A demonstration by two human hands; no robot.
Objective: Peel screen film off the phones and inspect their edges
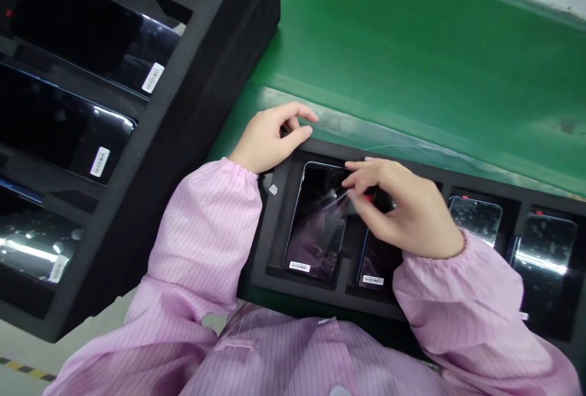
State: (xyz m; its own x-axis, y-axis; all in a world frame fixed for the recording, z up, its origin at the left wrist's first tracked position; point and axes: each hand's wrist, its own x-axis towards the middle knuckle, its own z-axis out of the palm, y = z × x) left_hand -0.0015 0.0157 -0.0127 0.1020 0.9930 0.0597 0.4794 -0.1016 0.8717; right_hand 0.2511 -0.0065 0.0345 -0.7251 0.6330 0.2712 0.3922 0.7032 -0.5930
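My left hand (274, 136) is over the top left corner of a black foam tray (270, 262), thumb and forefinger apart, holding nothing. My right hand (403, 204) is over the tray, its fingertips pinched at the upper right of the leftmost phone (315, 231). From that pinch a thin clear film (336, 202) seems to stretch down and left across the dark screen; its edges are hard to make out. The phone lies face up in its slot, a white barcode label at its lower end. A second phone (373, 262) lies partly hidden under my right hand.
Two more phones, one (476, 216) beside the other (542, 255), lie further right in the tray. At left stands a taller black foam block (183, 121) with several labelled phones. The green work surface (412, 48) extends behind; a small white scrap (273, 190) lies by the tray's left edge.
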